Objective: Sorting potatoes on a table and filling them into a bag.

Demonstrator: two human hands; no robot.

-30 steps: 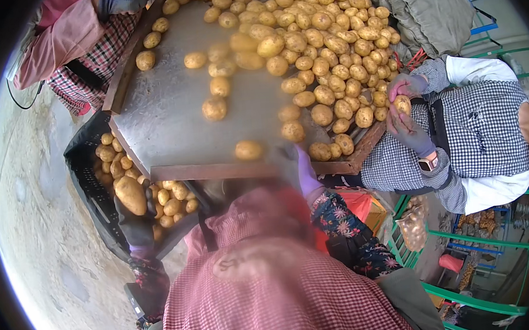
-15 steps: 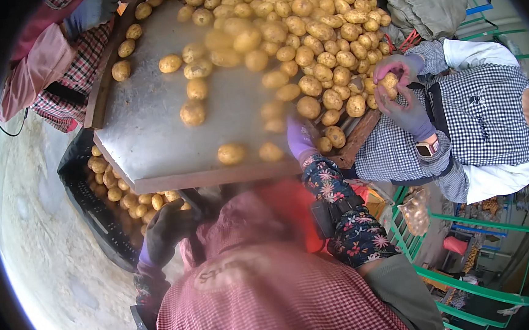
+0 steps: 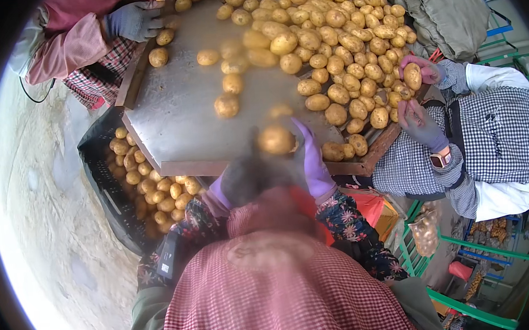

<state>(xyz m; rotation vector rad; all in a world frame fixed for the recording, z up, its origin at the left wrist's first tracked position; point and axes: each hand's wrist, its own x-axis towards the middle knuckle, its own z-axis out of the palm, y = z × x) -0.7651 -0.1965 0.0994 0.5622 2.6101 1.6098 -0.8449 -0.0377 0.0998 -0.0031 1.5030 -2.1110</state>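
A single potato (image 3: pixel 276 139) is at the near edge of the metal sorting table (image 3: pixel 179 131), between my gloved hands. My right hand (image 3: pixel 315 164), in a purple and grey glove, has its fingers against the right side of this potato. My left hand (image 3: pixel 241 182) is on its left, close against the table edge. Motion smears the left fingers, and whether they touch the potato cannot be made out. A few loose potatoes (image 3: pixel 227 105) lie just beyond, and a large heap of potatoes (image 3: pixel 354 48) covers the far right.
A black crate (image 3: pixel 110 194) with potatoes stands below the table's left edge. A co-worker at the right holds a potato (image 3: pixel 412 76) in a gloved hand. Another co-worker's grey glove (image 3: pixel 133 22) is at the far left. Green metal rails (image 3: pixel 471 307) stand at the lower right.
My left hand has risen from beside the crate to the table edge. My right hand has turned in to the potato. The co-worker's glove at far left has come lower, and the view has shifted.
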